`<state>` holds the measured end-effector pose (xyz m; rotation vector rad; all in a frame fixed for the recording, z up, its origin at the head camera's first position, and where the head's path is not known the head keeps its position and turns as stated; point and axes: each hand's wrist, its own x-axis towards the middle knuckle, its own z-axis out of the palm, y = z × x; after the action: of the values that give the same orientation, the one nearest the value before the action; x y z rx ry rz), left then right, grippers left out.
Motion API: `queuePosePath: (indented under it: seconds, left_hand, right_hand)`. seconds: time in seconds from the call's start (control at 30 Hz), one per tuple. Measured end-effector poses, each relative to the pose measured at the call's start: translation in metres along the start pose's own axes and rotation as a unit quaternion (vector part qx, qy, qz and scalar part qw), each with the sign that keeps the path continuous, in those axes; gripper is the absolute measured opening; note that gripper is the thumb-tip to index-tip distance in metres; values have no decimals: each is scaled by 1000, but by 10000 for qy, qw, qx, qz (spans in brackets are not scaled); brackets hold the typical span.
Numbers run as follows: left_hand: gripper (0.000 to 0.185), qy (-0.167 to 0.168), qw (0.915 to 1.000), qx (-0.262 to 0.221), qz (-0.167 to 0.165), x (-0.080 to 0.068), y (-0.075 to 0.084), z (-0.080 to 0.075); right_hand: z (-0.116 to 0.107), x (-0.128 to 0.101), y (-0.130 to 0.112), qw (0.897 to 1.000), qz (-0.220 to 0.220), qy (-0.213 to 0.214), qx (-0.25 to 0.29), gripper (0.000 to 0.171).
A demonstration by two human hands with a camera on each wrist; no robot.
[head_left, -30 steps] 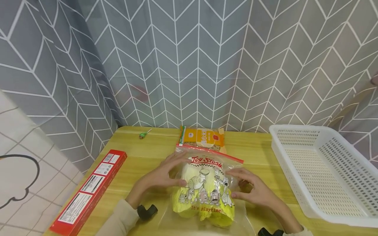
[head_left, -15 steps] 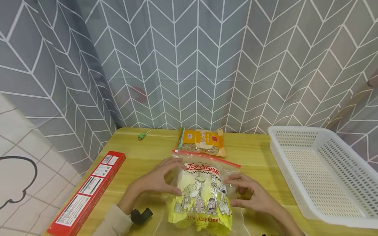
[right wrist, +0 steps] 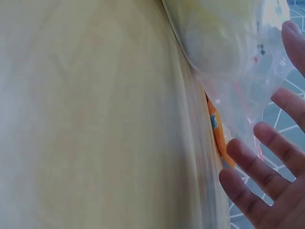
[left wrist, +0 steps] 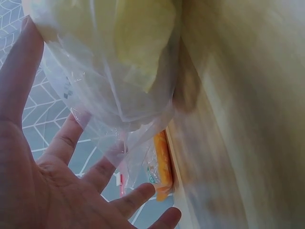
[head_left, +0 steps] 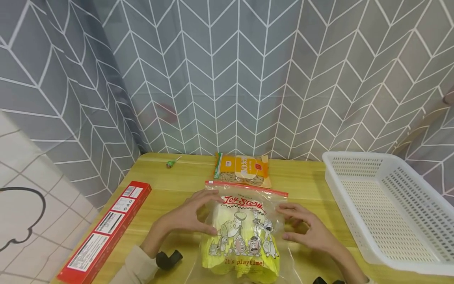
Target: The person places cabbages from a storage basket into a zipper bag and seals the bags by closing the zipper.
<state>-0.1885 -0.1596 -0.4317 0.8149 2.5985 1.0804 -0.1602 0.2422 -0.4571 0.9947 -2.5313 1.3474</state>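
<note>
A clear zip bag (head_left: 244,232) with a red zip strip lies on the table between my hands, printed with "Toy Story" and cartoon figures. Something yellow and bulky fills it. My left hand (head_left: 189,215) is at the bag's left side, thumb and fingers spread; in the left wrist view the fingertips (left wrist: 80,117) touch the clear plastic. On the opposite side is my right hand (head_left: 307,225), fingers spread and relaxed. The right wrist view has those fingers (right wrist: 281,148) close beside the loose plastic, with nothing gripped.
Behind the bag lies an orange food packet (head_left: 242,169). A lollipop (head_left: 171,163) is at the back left, and a long red box (head_left: 106,230) runs along the left edge. On the right stands a white plastic basket (head_left: 349,213). A grey patterned curtain (head_left: 227,79) hangs behind.
The bag has shifted slightly toward me and left, uncovering more of the orange packet. My left hand moved along with it, while my right hand has drawn slightly away from the bag's side.
</note>
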Motion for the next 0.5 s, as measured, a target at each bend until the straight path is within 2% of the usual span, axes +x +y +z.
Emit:
queuePosePath:
  seconds: [0.27,0.37,0.5]
  left_hand:
    - [82,-8,10000,-20,52,-2,1,0]
    - [82,-26,10000,-36,86,-3,1,0]
    - [84,-47,9999,-51,146,-3,-1,2]
  right_hand:
    - [-3,4,3,9982,-60,589,34,50]
    - [-1,6,1,9984,-108,558,0,51]
    - [4,8,-2,9994,-199,286,28,57]
